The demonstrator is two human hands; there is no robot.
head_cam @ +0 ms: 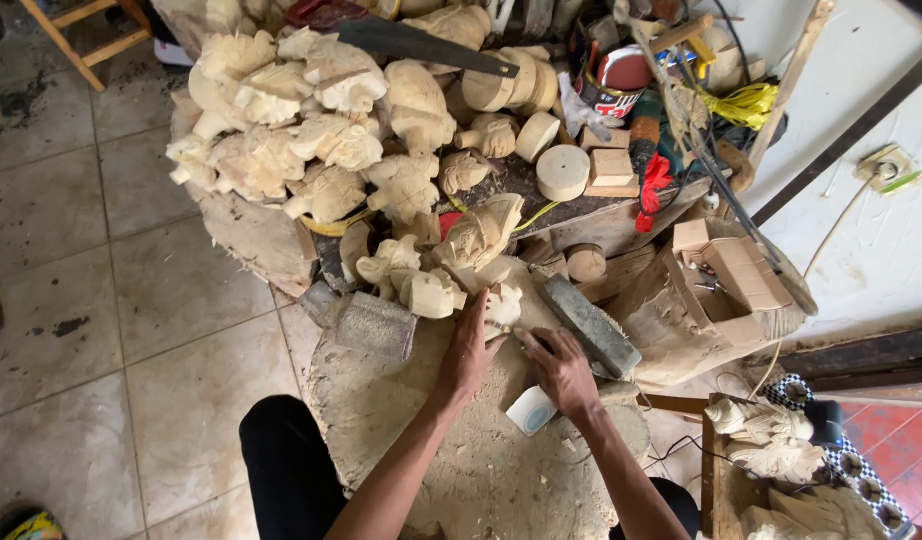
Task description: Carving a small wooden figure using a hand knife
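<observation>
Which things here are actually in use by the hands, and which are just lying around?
In use:
left hand steadying a small pale wood carving
right hand, working at that carving; any tool in it is hidden
dusty work block beneath them

Lying about:
pile of rough carvings
handsaw
grey sharpening stone
round wood discs
cardboard box

Left hand [468, 352] on small carving [502, 306], right hand [561, 372] alongside (pale wood)
</observation>
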